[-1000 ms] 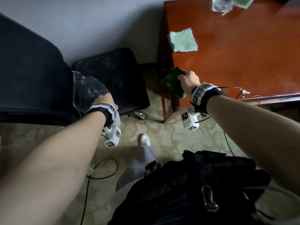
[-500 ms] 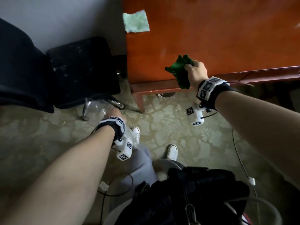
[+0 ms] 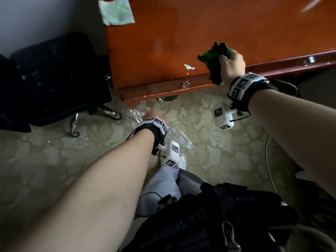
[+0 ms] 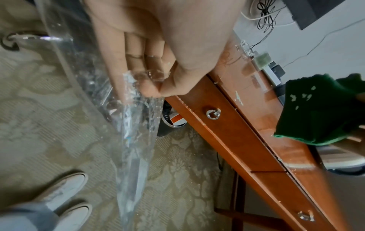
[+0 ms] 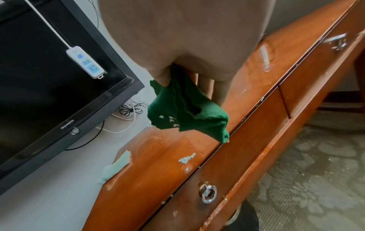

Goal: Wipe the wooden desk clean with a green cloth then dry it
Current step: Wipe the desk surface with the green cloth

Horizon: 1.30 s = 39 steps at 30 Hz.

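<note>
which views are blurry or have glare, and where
Head view: glare streaks on the glossy desk, dark shadow over the chair. Left wrist view: the clear plastic bag is smeared and the shoes are soft. Right wrist view: mostly sharp on the green cloth, with a bright sheen on the desktop.

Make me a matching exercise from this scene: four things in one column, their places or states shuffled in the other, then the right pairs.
1. dark green cloth
2. clear plastic bag
3. pale green cloth
4. pale crumbs

A. lying flat at the desk's far left corner
B. bunched in the right hand
C. scattered near the desk's front edge
D. pinched by the left hand, hanging over the carpet

Pairs: 1-B, 2-D, 3-A, 4-C
</note>
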Tool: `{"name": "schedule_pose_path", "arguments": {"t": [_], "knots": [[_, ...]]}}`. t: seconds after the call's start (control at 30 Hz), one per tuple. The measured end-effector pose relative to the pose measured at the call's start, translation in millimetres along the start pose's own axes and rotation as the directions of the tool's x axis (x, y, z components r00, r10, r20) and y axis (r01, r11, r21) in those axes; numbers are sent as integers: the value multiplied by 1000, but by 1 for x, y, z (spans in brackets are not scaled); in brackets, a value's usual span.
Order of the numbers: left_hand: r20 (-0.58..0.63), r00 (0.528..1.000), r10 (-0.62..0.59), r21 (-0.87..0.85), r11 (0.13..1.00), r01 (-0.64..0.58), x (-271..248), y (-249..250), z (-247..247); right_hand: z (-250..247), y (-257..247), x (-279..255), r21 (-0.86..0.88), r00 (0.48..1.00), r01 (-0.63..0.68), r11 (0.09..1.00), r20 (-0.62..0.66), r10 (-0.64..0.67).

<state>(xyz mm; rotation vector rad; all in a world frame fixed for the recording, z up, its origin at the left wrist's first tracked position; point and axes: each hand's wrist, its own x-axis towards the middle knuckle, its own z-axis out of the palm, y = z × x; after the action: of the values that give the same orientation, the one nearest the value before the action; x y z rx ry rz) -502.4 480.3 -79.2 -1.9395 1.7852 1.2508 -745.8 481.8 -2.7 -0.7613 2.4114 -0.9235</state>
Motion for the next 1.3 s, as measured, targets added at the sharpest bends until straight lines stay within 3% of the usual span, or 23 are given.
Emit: {"name": "schedule_pose_path", "arguments": {"t": [0.1, 0.2, 0.4, 0.5, 0.63, 0.67, 0.73, 0.77, 0.8, 0.83, 0.9, 0.93, 0.97, 1.03, 1.2, 1.3], "knots": [[133, 991, -3, -183, 983, 27, 15, 13, 4, -3, 0, 5, -30, 1000, 2, 1000, -28, -3], [264, 964, -4, -412, 903, 117, 15, 37, 5, -3, -4, 14, -57, 998, 27, 998, -53, -30], [405, 914, -28, -589, 757, 284, 18, 81, 12, 4, -5, 49, -121, 996, 81, 989, -18, -84], [407, 910, -73, -672, 651, 353, 23, 101, 27, 14, -2, 72, -140, 995, 103, 985, 33, -99], [299, 952, -67, -717, 643, 270, 49, 123, 56, 29, -4, 101, -142, 974, 196, 970, 138, -177], [376, 925, -51, -774, 531, 344, 49, 131, 57, 32, -5, 108, -146, 964, 227, 963, 175, -201], [467, 883, -33, -808, 390, 442, 50, 150, 61, 38, -4, 120, -159, 935, 286, 945, 260, -240], [459, 887, -40, -827, 346, 443, 48, 160, 62, 41, -2, 125, -169, 918, 313, 935, 307, -252], [338, 934, -115, -869, 342, 357, 49, 168, 65, 45, 1, 130, -178, 900, 334, 926, 352, -257], [319, 939, -128, -889, 304, 343, 52, 171, 70, 48, 5, 133, -187, 886, 346, 919, 388, -255], [372, 925, -70, -917, 129, 378, 56, 180, 77, 54, 13, 139, -200, 868, 365, 909, 426, -254], [414, 903, -116, -901, 93, 424, 61, 181, 74, 56, 17, 142, -200, 866, 369, 908, 429, -258], [306, 937, -167, -934, 139, 329, 64, 187, 81, 57, 20, 144, -191, 866, 368, 910, 426, -261], [197, 970, -141, -971, 113, 213, 68, 189, 90, 56, 24, 148, -162, 864, 362, 918, 428, -265], [208, 943, -261, -963, 113, 243, 70, 197, 87, 53, 26, 156, -124, 839, 388, 913, 458, -294], [211, 959, -190, -969, 85, 230, 69, 203, 80, 51, 25, 158, -127, 832, 393, 911, 471, -293]]}}
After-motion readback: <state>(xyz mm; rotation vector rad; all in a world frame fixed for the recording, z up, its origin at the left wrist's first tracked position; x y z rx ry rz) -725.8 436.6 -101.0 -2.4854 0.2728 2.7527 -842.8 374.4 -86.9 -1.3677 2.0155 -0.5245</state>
